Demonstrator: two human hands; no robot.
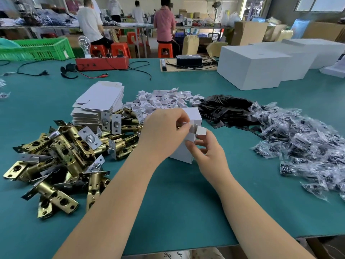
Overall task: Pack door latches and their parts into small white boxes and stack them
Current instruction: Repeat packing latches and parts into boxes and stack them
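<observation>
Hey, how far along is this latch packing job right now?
Early. No stack of packed small boxes shows. In hand: left hand and right hand hold one small white box, flaps open. Left: the latch pile, flat box blanks, black plates and bagged parts.

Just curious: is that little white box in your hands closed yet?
Not yet: the small white box still has its end flap sticking up.

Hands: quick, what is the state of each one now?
Left hand: pinching a flap of the small white box.
Right hand: gripping the same box.
</observation>
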